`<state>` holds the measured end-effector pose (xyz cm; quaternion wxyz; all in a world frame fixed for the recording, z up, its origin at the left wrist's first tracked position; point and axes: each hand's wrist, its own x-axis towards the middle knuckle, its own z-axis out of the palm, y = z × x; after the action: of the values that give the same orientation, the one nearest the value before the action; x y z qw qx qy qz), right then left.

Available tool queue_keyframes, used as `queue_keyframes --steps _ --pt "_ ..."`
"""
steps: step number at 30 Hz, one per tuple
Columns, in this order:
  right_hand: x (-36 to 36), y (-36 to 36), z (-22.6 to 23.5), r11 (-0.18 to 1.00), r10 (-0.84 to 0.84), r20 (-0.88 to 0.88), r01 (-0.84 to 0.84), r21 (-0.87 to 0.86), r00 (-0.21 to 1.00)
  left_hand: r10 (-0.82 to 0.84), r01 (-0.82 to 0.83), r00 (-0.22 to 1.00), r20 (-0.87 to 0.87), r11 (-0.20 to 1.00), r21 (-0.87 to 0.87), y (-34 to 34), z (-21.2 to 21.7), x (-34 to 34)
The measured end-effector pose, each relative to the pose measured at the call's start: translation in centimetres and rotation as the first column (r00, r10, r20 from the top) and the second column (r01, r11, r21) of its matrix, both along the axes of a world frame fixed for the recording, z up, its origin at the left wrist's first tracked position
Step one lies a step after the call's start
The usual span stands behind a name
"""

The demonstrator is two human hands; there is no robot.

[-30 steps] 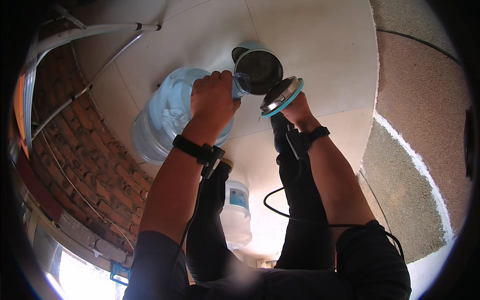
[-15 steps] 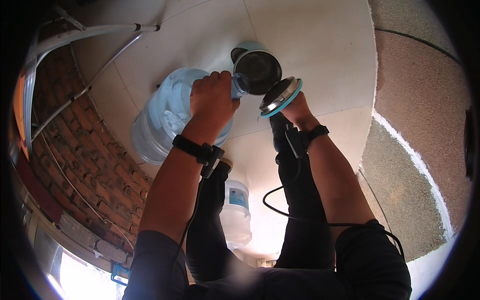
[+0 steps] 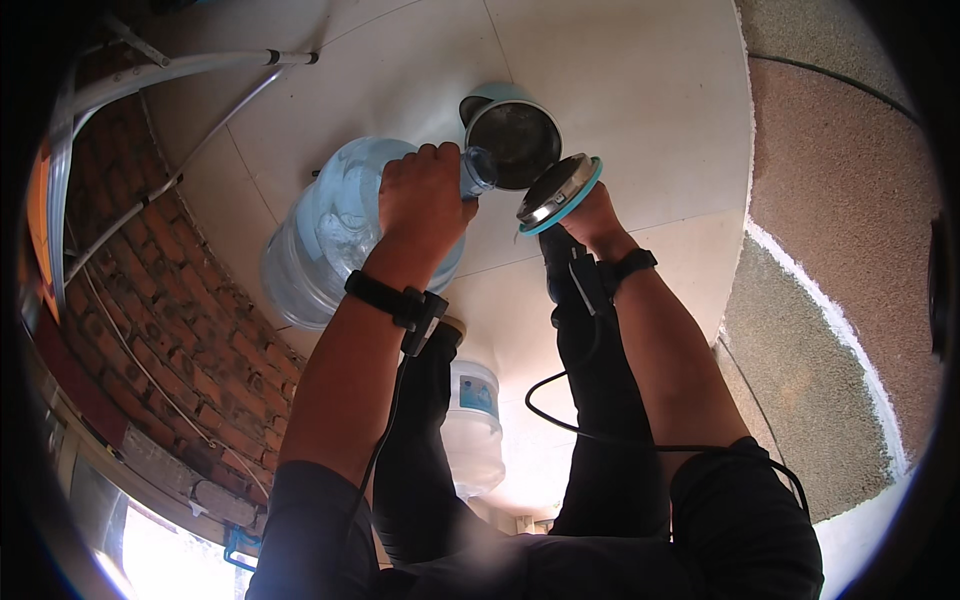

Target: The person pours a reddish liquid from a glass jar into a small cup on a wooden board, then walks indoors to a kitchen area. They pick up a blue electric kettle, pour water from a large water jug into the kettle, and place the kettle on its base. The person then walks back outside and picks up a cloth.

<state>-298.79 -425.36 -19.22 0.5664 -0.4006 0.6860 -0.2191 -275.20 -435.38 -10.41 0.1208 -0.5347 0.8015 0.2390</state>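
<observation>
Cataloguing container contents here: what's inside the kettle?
The kettle shows a dark interior; whether it holds water is unclear. The water bottle's neck covers its lower left edge.

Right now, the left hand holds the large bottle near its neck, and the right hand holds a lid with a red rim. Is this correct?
Not quite: the head view shows the lid with a turquoise rim, not red. The rest stands.

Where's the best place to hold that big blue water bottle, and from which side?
Probably the neck, from above: it is much narrower than the broad body of the water bottle, which leans with its mouth toward the open container.
</observation>
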Motion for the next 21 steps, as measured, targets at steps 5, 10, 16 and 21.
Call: queue_keyframes --steps 5,10,16,21 --pt "-0.13 0.14 -0.39 1.0 -0.002 -0.017 0.002 0.012 1.0 0.01 -0.01 1.0 -0.026 1.0 -0.003 0.04 -0.08 0.05" --pt "-0.13 0.0 -0.16 1.0 -0.004 -0.02 0.005 0.026 1.0 0.02 -0.021 0.999 -0.037 1.0 -0.019 0.14 -0.15 0.05" --pt "-0.33 0.19 -0.64 1.0 0.008 -0.004 -0.008 0.024 1.0 0.019 -0.021 0.999 -0.043 0.999 -0.048 0.19 -0.36 -0.01" --pt "-0.25 0.14 -0.73 1.0 0.0 -0.003 0.0 -0.011 1.0 0.018 -0.02 0.999 -0.045 0.999 -0.05 0.16 -0.3 0.01"
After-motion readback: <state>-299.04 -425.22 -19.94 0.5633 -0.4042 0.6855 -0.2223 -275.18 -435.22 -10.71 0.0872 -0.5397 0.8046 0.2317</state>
